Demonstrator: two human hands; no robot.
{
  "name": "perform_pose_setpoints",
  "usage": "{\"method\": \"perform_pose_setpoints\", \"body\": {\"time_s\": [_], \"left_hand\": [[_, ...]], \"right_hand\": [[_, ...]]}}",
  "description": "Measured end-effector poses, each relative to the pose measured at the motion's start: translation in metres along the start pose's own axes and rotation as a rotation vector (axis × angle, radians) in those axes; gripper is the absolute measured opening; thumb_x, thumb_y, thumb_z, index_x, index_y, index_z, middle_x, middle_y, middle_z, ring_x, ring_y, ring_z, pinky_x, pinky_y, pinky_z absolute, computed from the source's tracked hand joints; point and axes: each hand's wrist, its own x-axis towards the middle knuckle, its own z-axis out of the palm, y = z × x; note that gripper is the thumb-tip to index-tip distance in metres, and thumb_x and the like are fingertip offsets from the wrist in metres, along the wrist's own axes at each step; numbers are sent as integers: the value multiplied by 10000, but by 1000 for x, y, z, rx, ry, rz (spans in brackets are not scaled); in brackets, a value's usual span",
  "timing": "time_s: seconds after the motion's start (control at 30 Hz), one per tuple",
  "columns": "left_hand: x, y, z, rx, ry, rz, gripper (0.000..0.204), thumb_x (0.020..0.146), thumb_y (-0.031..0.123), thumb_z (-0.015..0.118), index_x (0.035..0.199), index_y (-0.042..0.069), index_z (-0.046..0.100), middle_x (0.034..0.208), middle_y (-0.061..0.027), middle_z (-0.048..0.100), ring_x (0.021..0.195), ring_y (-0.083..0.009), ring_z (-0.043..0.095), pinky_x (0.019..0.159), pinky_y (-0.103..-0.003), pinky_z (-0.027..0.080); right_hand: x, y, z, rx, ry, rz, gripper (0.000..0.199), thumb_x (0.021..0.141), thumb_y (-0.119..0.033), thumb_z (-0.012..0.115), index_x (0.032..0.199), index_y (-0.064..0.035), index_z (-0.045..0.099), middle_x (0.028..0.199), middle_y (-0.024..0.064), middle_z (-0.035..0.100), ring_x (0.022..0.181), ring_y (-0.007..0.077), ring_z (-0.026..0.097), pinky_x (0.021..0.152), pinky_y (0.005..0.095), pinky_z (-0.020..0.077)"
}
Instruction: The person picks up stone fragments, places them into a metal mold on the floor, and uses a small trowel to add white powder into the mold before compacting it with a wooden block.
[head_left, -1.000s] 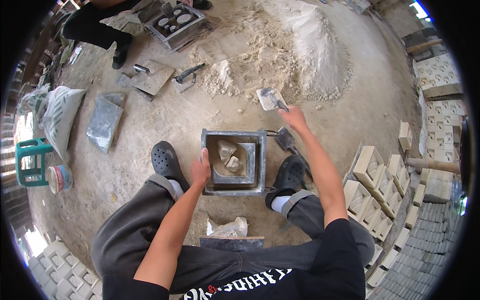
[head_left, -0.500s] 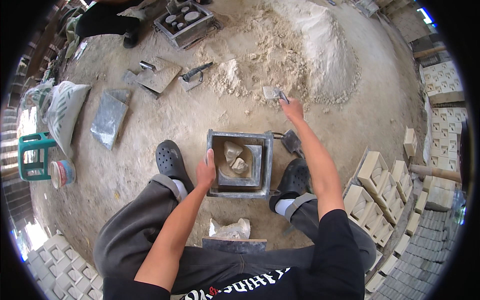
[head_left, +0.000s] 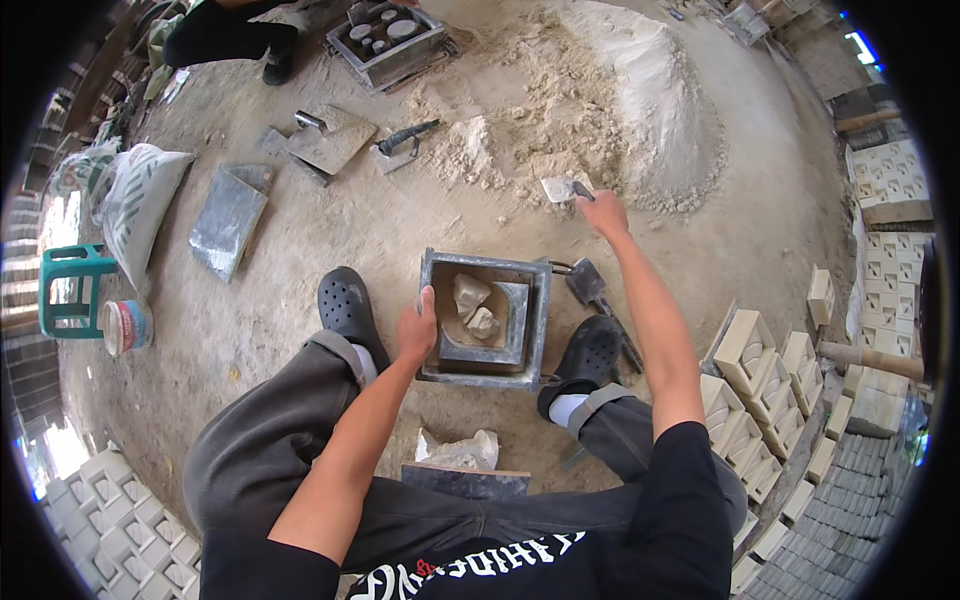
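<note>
My left hand (head_left: 417, 328) is closed on the left wall of a square grey metal mould box (head_left: 540, 330), which sits on the ground between my feet. Two pale lumps (head_left: 471, 294) lie inside it, within an inner frame with a rounded corner. Out in front, my right hand (head_left: 604, 213) grips a small trowel (head_left: 560, 188) by its handle. The trowel's flat blade is at the near edge of a heap of pale sandy powder (head_left: 650, 90). Close to the mould's right side lies a small dark shovel (head_left: 587, 283), partly beside my right shoe.
Farther off lie two trowels (head_left: 335, 140) (head_left: 400, 147) and a metal plate (head_left: 228, 222). A mould with round cores (head_left: 388, 45) stands near another person's leg (head_left: 225, 40). Left are a sack (head_left: 143, 205), green stool (head_left: 75, 290) and bucket (head_left: 127, 327); right, cast blocks (head_left: 755, 360).
The view has shifted slightly. My right hand has drawn the trowel a little nearer and turned its blade. My left hand stays on the mould wall.
</note>
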Motion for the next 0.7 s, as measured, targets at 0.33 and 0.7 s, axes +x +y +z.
{"method": "perform_pose_setpoints", "body": {"time_s": [0.33,0.7], "left_hand": [[2,-7,-5,6,34,-17,809,939,684,344,1003,-53,673,987,-352,639,1001,-513,600,874,-530,447],[-1,-1,-3,-34,2,-7,935,934,713,322,1015,-170,619,1012,-411,599,1051,-533,568,903,-515,431]], "right_hand": [[10,-16,2,172,-120,56,462,831,-442,653,761,12,698,586,163,633,561,313,651,572,421,508],[2,-14,17,265,3,105,524,797,-470,663,1049,-15,729,972,264,695,968,382,676,840,437,517]]}}
